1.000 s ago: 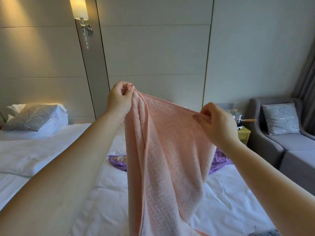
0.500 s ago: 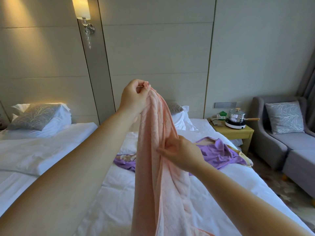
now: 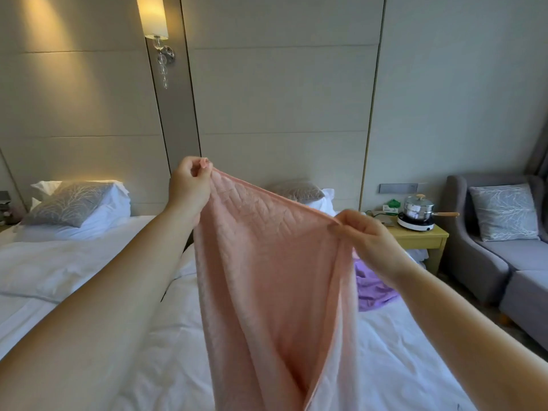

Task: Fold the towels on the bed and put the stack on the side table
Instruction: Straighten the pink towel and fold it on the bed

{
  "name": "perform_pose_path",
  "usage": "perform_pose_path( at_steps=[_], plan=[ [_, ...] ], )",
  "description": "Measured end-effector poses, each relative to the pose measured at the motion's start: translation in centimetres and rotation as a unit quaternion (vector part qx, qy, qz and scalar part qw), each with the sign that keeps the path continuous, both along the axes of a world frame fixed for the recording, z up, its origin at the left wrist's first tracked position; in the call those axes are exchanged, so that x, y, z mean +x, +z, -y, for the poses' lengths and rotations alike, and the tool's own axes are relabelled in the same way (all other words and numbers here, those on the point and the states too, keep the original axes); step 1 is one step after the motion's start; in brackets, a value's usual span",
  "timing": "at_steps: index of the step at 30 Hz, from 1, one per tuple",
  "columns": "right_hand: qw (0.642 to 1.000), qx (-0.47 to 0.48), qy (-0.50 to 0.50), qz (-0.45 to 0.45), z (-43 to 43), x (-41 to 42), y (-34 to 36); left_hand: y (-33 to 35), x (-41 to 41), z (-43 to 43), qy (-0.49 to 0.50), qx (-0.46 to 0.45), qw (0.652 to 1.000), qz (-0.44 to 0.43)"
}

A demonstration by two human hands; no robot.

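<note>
A pink towel [image 3: 267, 277] with a zigzag weave hangs in the air over the white bed [image 3: 400, 351]. My left hand [image 3: 189, 188] pinches its upper left corner, raised high. My right hand [image 3: 364, 235] pinches the top edge lower and to the right, so the edge is stretched taut between them. The towel's lower part drops out of view at the bottom. A purple towel [image 3: 373, 289] lies crumpled on the bed behind, mostly hidden by the pink one. The yellow side table [image 3: 421, 235] stands right of the bed.
On the side table sit a steel pot [image 3: 419, 207] on a white hotplate and small items. A grey sofa [image 3: 504, 262] with a cushion fills the right. A second bed [image 3: 59, 256] with pillows lies left. A wall lamp [image 3: 154, 22] glows above.
My right hand has slid from the middle of the hanging towel out to the right along its top edge, spreading the towel open. The left hand dropped slightly, keeping its corner.
</note>
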State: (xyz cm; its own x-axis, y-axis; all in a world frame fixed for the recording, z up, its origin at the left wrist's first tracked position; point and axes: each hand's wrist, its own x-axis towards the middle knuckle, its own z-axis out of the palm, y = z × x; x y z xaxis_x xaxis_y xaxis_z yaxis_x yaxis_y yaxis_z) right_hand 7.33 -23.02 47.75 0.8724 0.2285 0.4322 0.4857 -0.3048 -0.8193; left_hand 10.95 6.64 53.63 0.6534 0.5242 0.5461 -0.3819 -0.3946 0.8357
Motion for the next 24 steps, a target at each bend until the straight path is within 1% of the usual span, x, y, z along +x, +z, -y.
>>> perform_pose_path(
  at_steps=[1, 3, 4, 5, 6, 7, 8, 9, 10, 11, 12, 16, 20, 24],
  plan=[
    [1.0, 0.018, -0.002, 0.005, 0.3, 0.0, 0.7, -0.3, 0.0, -0.3, 0.006, 0.002, 1.0, -0.013],
    [1.0, -0.004, -0.005, 0.008, 0.1, 0.0, 1.3, -0.9, 0.0, -0.1, 0.011, 0.023, 0.998, -0.058],
    [1.0, -0.023, 0.002, -0.001, -0.3, 0.1, 1.2, -1.2, -0.2, 0.4, 0.023, 0.069, 0.994, -0.086],
    [0.999, -0.04, 0.015, -0.012, -0.6, 0.1, 1.0, -1.6, -0.4, 1.2, 0.028, 0.134, 0.985, -0.106],
    [0.998, -0.052, 0.031, -0.021, -1.0, 0.1, 0.7, -2.2, -0.9, 2.3, -0.008, 0.198, 0.974, -0.108],
    [0.997, -0.061, 0.046, -0.029, -1.3, 0.1, 0.3, -2.9, -1.4, 3.6, -0.085, 0.243, 0.961, -0.102],
    [0.996, -0.066, 0.057, -0.035, -1.5, 0.0, 0.0, -3.6, -2.0, 5.1, -0.173, 0.274, 0.94, -0.109],
    [0.995, -0.069, 0.063, -0.039, -1.7, -0.1, -0.1, -4.4, -2.6, 6.5, -0.246, 0.296, 0.914, -0.127],
    [0.994, -0.072, 0.069, -0.041, -1.7, -0.2, -0.2, -5.3, -3.1, 7.6, -0.298, 0.31, 0.89, -0.152],
    [0.993, -0.072, 0.079, -0.046, -1.7, -0.3, -0.3, -6.2, -3.3, 8.4, -0.331, 0.313, 0.874, -0.171],
    [0.992, -0.071, 0.089, -0.055, -1.5, -0.3, -0.4, -7.0, -3.3, 8.8, -0.353, 0.306, 0.867, -0.175],
    [0.988, -0.086, 0.099, -0.084, -0.3, -0.5, -1.2, -8.4, -3.1, 9.5, -0.373, 0.249, 0.881, -0.15],
    [0.988, -0.102, 0.082, -0.086, 0.7, -0.6, -2.3, -7.2, -2.7, 9.4, -0.39, 0.244, 0.878, -0.134],
    [0.989, -0.13, 0.042, -0.058, 2.2, -0.6, -2.5, -4.9, -2.4, 7.6, -0.332, 0.267, 0.9, -0.088]
  ],
)
